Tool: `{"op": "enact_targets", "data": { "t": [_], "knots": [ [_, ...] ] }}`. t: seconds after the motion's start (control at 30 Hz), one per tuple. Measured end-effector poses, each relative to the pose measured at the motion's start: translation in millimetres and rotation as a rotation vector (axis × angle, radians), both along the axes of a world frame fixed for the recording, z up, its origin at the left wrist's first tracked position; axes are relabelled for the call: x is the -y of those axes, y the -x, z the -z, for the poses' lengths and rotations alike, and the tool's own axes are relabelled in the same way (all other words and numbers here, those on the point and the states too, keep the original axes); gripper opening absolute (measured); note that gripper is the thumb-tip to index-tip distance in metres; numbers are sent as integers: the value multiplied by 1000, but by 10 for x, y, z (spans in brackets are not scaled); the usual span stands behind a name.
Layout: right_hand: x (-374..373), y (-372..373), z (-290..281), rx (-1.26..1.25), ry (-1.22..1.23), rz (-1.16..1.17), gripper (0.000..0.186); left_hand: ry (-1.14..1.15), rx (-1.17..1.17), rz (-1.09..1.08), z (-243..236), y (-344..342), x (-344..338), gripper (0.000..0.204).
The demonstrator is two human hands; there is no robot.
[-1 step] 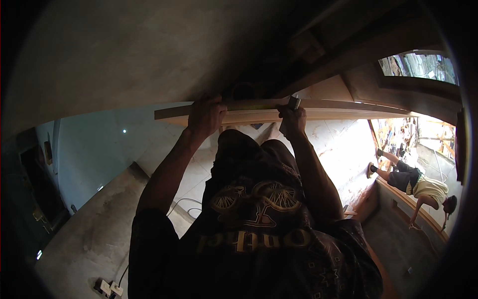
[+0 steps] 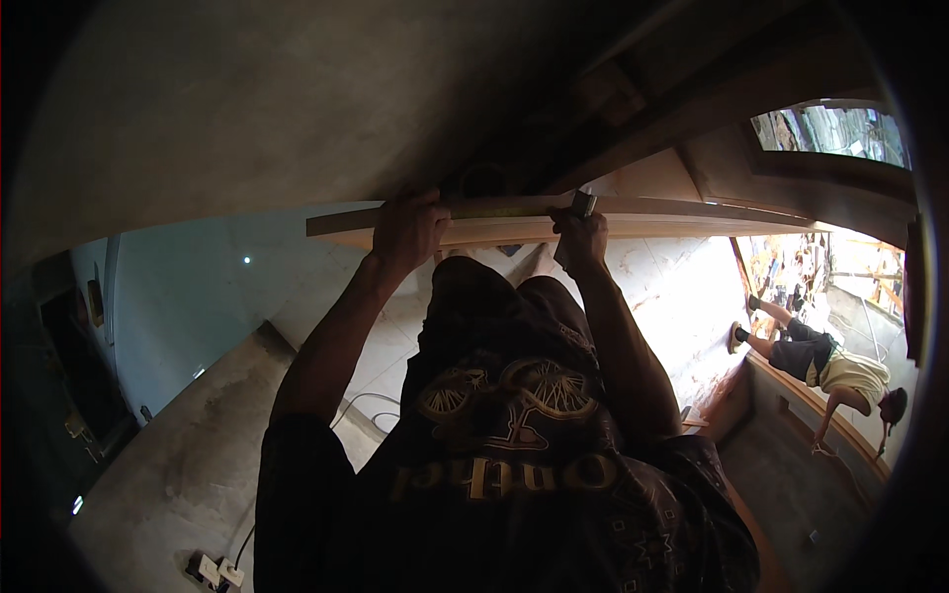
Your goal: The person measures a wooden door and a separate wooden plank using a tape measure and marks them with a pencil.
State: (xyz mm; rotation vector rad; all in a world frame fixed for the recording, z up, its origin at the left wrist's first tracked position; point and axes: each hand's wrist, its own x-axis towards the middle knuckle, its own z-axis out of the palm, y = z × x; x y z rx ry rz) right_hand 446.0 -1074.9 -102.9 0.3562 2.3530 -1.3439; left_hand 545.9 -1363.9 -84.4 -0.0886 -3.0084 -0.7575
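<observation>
A long, pale wooden board point(image 2: 341, 224) runs crosswise in front of me, below a dark recess in the structure. My left hand point(image 2: 405, 232) is closed over the board left of the middle, its fingers curled on the upper edge. To the right of it, my right hand point(image 2: 583, 237) grips a small, flat metal-ended tool point(image 2: 583, 204) against the board; its exact kind is unclear. My dark printed shirt and knees fill the lower middle, under both forearms.
A tiled floor point(image 2: 672, 296) lies below the board. A co-worker point(image 2: 840, 381) in pale top and dark shorts is at the right, near a bright opening. Power plugs point(image 2: 217, 571) and cable are at the lower left. A window point(image 2: 830, 133) is upper right.
</observation>
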Motion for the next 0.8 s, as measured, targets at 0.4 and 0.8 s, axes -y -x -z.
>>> {"op": "enact_targets", "data": {
  "t": [0.4, 0.8],
  "knots": [
    [-294, -190, -175, 122, 214, 126, 23, -107, -6, 60, -50, -157, 56, 24],
    [-686, -492, -527, 197, 201, -299, 21, -956, 444, -219, -94, -831, -813, 45]
  ]
}}
